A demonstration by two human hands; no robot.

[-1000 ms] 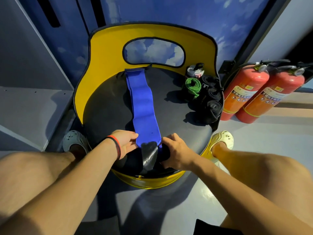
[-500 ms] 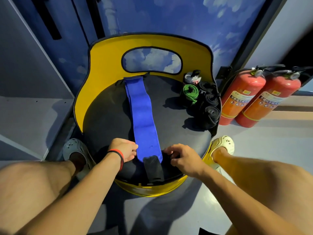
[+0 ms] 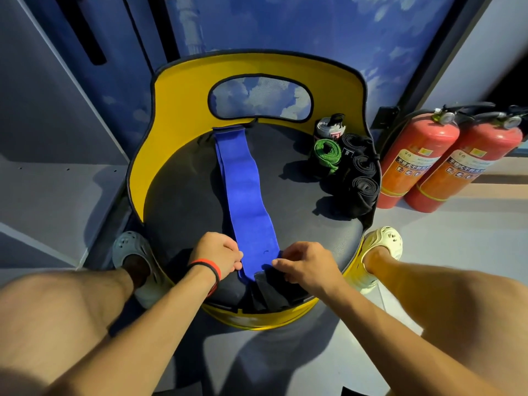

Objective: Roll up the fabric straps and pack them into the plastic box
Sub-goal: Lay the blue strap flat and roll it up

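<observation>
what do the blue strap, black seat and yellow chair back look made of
Blue strap: soft matte fabric, probably woven or knit; it lies limp with rippled edges. Black seat: likely padded vinyl or faux leather, dull sheen, rounded front edge. Yellow chair back: smooth rigid shell, plastic or painted, evenly coloured with black edge trim.

Blue cloud-print wall [image 3: 314,30] behind yellow chair [image 3: 183,110] — two red extinguishers [image 3: 445,164] on grey floor [image 3: 428,252].

Rolled straps [image 3: 353,167] crowd the seat [image 3: 185,201] at right; backrest [image 3: 183,110] walls the rear.
</observation>
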